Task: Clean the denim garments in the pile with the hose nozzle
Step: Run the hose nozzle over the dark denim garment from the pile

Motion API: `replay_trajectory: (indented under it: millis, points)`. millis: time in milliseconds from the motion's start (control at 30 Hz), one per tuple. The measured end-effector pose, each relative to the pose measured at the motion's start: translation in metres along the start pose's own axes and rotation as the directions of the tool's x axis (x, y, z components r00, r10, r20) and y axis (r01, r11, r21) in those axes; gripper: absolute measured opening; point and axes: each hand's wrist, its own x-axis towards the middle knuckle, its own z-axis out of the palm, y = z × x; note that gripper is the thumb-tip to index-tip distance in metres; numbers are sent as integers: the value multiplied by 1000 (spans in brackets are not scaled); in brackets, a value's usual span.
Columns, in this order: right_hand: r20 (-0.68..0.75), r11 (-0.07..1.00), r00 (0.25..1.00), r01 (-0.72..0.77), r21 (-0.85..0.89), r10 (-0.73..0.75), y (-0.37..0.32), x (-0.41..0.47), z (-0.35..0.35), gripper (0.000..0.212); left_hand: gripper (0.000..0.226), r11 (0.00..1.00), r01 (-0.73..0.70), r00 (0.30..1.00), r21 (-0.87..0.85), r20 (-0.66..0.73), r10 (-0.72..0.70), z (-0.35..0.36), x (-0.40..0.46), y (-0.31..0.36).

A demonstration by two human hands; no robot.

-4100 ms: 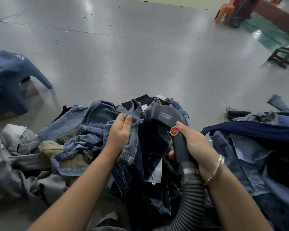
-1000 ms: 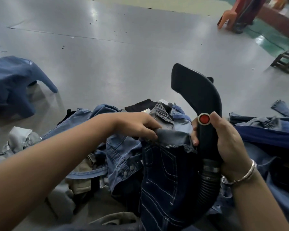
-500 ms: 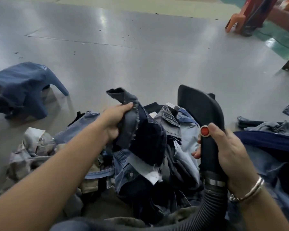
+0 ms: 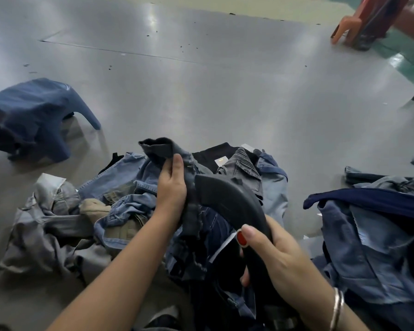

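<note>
Denim garments lie heaped in a rumpled pile of blue, grey and tan clothes [image 4: 120, 211] on the shiny grey floor [image 4: 201, 91]. Above the middle of that pile the left hand [image 4: 171, 187] clutches a dark frayed denim piece [image 4: 163, 149], fingers and thumb wrapped round the fabric, its ragged end sticking up past the thumb. Just right of that hand the black curved plastic hose nozzle [image 4: 232, 201] touches the held fabric with its wide mouth. The right hand [image 4: 273, 256] grips the nozzle's handle, thumb lying on the round red button [image 4: 241, 237]; a silver bangle [image 4: 337, 306] circles the wrist. Right of the pile sits a second heap of blue denim clothes [image 4: 373, 235]. Left of the pile, well apart, stands a blue plastic stool [image 4: 34, 115].
</note>
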Motion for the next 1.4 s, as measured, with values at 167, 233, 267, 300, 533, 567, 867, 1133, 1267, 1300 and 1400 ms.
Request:
replay_trajectory:
  millis: [167, 233, 267, 300, 533, 567, 867, 1133, 1267, 1300, 1400]
  points:
    - [-18, 1000, 1000, -4, 5, 4, 1, -3, 1, 28, 27, 1000, -21, 1000, 2, 11, 21, 0, 4, 0]
    - [-30, 1000, 1000, -4, 13, 4, -2, 0, 1, 37, 23, 1000, -18, 999, -19, 51, 19, 2, 3, -3]
    - [-42, 1000, 999, -14, 20, 15, -4, 2, 2, 41, 22, 1000, -23, 997, -15, 73, 24, 4, 0, -4]
    - [-60, 999, 998, -24, 33, 26, -5, 4, 2, 41, 21, 1000, -31, 995, -4, 94, 31, 6, -2, -5]
    - [-228, 993, 971, -49, 110, 74, -20, 36, 0, 25, 22, 999, -25, 951, -48, 308, 39, 13, -18, -9]
    - [-245, 990, 966, -59, 128, 89, -24, 40, -3, 25, 22, 998, -18, 945, -53, 324, 34, 13, -19, -11]
    - [-51, 984, 985, -161, 77, 165, -21, 6, -2, 47, 21, 999, 20, 982, -38, 188, -13, 3, 1, -8]
    - [-139, 969, 967, -191, 159, 213, -25, 30, 2, 29, 28, 995, 73, 961, -67, 272, -53, 8, -5, -13]
    - [-182, 959, 956, -191, 210, 230, -33, 50, -6, 30, 28, 990, 100, 926, -103, 373, -55, 6, -8, -14]
    - [-193, 957, 953, -190, 218, 233, -35, 50, -9, 30, 27, 989, 102, 923, -105, 380, -55, 6, -10, -13]
    - [-159, 974, 968, -171, 147, 194, -34, 36, -18, 38, 23, 994, 46, 945, -95, 326, -13, 6, -7, -10]
